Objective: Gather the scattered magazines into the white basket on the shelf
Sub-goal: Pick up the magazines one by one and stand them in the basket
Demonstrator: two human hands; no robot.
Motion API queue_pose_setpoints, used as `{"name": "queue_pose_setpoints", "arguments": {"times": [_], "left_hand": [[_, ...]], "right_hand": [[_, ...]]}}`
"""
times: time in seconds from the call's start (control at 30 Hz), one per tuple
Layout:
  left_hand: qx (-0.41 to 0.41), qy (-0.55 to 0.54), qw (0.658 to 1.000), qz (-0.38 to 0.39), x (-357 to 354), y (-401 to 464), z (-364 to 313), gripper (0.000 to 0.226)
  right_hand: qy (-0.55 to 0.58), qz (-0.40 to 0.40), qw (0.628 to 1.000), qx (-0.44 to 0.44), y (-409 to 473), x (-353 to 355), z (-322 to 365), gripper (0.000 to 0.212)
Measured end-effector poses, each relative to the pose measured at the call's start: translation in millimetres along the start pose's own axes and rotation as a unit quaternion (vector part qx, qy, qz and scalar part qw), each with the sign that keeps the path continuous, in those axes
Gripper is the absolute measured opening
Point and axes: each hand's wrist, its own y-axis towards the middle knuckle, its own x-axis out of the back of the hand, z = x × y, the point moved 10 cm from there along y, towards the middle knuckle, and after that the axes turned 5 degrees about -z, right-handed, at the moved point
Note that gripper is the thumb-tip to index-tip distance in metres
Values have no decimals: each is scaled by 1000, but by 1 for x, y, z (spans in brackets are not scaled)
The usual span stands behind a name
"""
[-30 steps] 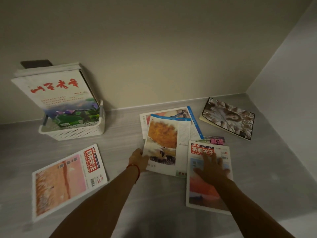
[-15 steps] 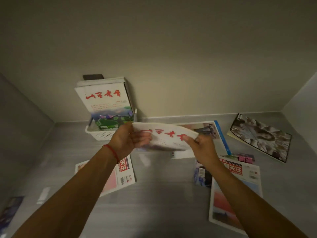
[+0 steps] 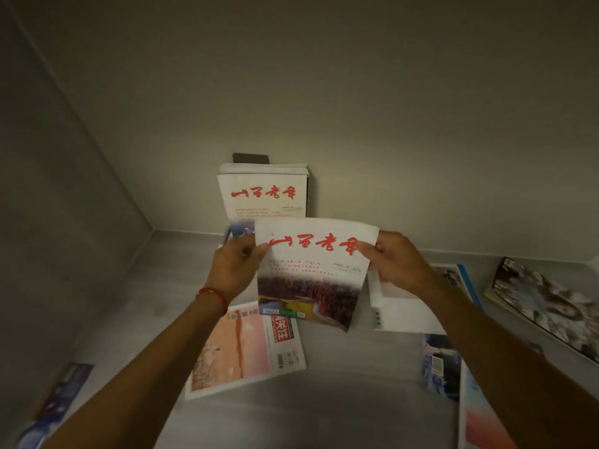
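I hold a white magazine with red brush lettering point(image 3: 312, 273) upright in front of me, above the shelf. My left hand point(image 3: 235, 265) grips its upper left corner and my right hand point(image 3: 397, 262) grips its upper right corner. Right behind it stand several magazines point(image 3: 262, 192) upright against the back wall; the front one has the same red lettering. The held magazine hides almost all of the white basket. A pink-covered magazine point(image 3: 243, 348) lies flat on the shelf below my left wrist.
More magazines lie on the grey shelf point(image 3: 324, 409): a white open one point(image 3: 405, 309) under my right hand, a dark photo cover point(image 3: 547, 306) at far right, a small blue one point(image 3: 440, 364), one at the lower right edge point(image 3: 479, 416), one at lower left point(image 3: 55, 406).
One second ago both hands lay on magazines flat on the shelf. Since then they lifted the red-lettered magazine, carried it left toward the basket and tipped it upright.
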Motion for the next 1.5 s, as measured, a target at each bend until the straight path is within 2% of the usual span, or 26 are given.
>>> {"name": "queue_pose_setpoints", "arguments": {"times": [0.17,0.3,0.43,0.6,0.73,0.87,1.0,1.1,1.23,1.33,1.43,1.5], "left_hand": [[-36,-80,994,-64,69,42,2,30],[-7,-126,989,-82,93,81,28,31],[36,-140,986,-88,85,108,60,31],[67,-154,983,-69,68,137,90,27],[88,-167,981,-45,52,153,110,22],[111,-175,978,-33,40,165,124,15],[120,-163,979,-33,34,172,130,22],[121,-146,981,-51,34,176,132,25],[142,-163,976,-39,25,172,141,17],[137,-159,977,-26,21,160,144,19],[58,-99,992,-47,23,124,141,16],[6,-44,998,-37,12,83,150,18]], "right_hand": [[-19,-79,993,80,45,-5,78,27],[-54,-121,985,109,80,-22,113,28],[-131,-159,976,74,109,-51,101,29],[-128,-155,980,17,132,-80,71,32],[-153,-178,972,-6,138,-89,54,32],[-156,-167,973,-15,141,-101,43,32],[-95,-152,983,-47,144,-110,30,28],[-3,-131,988,-86,141,-118,20,23],[79,-53,992,-85,125,-142,22,50],[83,-95,989,-82,106,-140,20,60],[-54,-125,989,-50,73,-139,4,37],[-127,-88,988,-27,40,-156,-15,20]]}}
